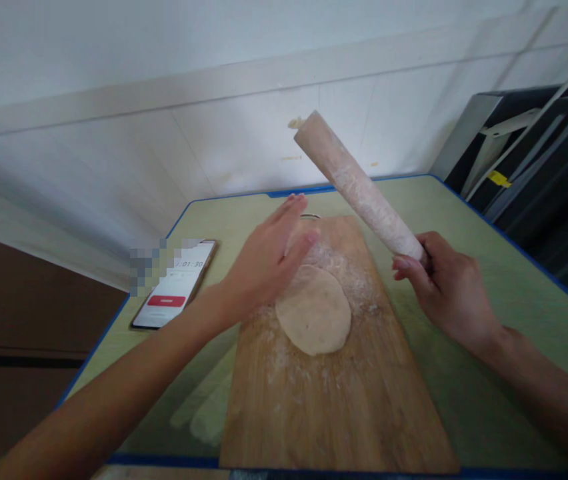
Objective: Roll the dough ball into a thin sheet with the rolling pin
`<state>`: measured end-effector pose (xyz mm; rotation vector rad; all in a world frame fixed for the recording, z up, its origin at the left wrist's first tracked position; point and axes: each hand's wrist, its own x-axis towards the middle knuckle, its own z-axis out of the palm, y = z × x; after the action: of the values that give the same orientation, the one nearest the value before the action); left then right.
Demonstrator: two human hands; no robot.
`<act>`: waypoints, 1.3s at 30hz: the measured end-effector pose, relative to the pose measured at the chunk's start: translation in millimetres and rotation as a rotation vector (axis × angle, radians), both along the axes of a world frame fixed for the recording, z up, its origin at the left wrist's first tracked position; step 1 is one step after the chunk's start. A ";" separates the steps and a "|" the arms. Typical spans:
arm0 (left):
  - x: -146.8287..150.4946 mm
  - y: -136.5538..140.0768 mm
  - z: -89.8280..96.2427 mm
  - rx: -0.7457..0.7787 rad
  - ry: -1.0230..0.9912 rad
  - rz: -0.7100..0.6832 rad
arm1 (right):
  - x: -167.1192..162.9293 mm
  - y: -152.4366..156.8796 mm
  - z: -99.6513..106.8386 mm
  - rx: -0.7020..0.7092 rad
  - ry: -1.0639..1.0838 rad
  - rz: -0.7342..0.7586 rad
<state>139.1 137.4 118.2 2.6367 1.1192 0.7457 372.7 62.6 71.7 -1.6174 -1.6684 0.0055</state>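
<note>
A flat round of pale dough (314, 310) lies on a floured wooden board (324, 407) in the middle of the table. My left hand (267, 260) hovers over the dough's far left edge, fingers stretched out and together, holding nothing. My right hand (447, 287) grips the lower end of a floured wooden rolling pin (357, 187), which is lifted off the board and tilts up and away to the left, above the board's far end.
The board lies on a green table with a blue rim (514, 247). A phone (177, 283) showing a timer lies left of the board. A white tiled wall stands behind, and dark metal racks (539, 153) stand at the right.
</note>
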 end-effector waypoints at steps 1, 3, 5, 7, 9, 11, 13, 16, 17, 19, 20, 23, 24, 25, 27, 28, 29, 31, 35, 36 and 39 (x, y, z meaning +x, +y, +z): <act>1.5 -8.3 -5.0 0.025 0.076 -0.070 | -0.3 0.2 -0.1 0.001 -0.007 0.003; 4.8 -22.5 -17.3 -0.013 0.266 -0.197 | -0.5 0.7 -0.3 -0.002 -0.019 0.007; 7.9 -30.2 -28.7 -0.055 0.396 -0.252 | -0.4 1.2 -0.7 -0.012 -0.025 0.009; 9.6 -31.4 -35.2 -0.061 0.440 -0.255 | -0.3 1.7 -1.5 -0.014 -0.024 0.008; 9.9 -29.3 -36.4 -0.050 0.439 -0.253 | -0.1 2.2 -2.1 -0.009 -0.025 0.003; 9.0 -27.9 -34.8 -0.050 0.432 -0.252 | 0.5 3.0 -2.5 -0.005 -0.029 -0.002; 7.1 -31.2 -33.1 -0.056 0.427 -0.244 | 1.6 3.8 -3.0 -0.013 -0.031 0.004; 2.0 -48.0 -31.1 -0.074 0.420 -0.281 | 3.6 4.4 -4.3 -0.019 -0.074 0.030; -0.6 -56.0 -29.5 -0.083 0.412 -0.322 | 4.2 4.2 -4.8 -0.013 -0.112 0.047; -7.3 -72.8 -23.5 -0.102 0.401 -0.449 | 4.7 3.2 -5.3 0.004 -0.222 0.100; -11.5 -80.1 -19.0 -0.097 0.391 -0.514 | 4.7 2.5 -5.2 0.016 -0.285 0.138; -26.0 -91.3 -2.3 0.038 0.328 -0.575 | 3.0 0.2 -2.7 0.030 -0.462 0.299; -31.1 -90.8 2.6 0.104 0.292 -0.526 | 1.9 -0.7 -1.4 0.032 -0.514 0.358; -36.0 -88.5 6.2 0.159 0.251 -0.450 | 0.6 -1.8 0.0 0.039 -0.558 0.408; -44.2 -80.4 7.9 0.188 0.206 -0.268 | -2.8 -5.1 2.4 0.058 -0.630 0.476; -47.1 -76.0 5.9 0.162 0.203 -0.186 | -4.8 -7.4 3.3 0.077 -0.659 0.495; -49.1 -71.9 2.2 0.122 0.215 -0.126 | -6.9 -10.3 3.8 0.097 -0.681 0.506; -50.4 -65.4 -8.0 0.035 0.270 -0.066 | -10.8 -16.0 3.8 0.108 -0.708 0.506; -44.6 -49.3 -21.5 -0.059 0.332 -0.010 | -13.2 -12.1 1.6 0.019 -0.697 0.462; -42.2 -42.5 -21.6 -0.063 0.332 0.004 | -12.3 -5.6 0.9 -0.002 -0.681 0.470; -36.1 -20.8 -16.9 -0.072 0.343 0.005 | -7.4 18.3 -1.2 -0.080 -0.614 0.527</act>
<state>103.0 116.5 101.3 2.7677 1.2065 0.2499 365.3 80.9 70.5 -1.2512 -2.5592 -0.1771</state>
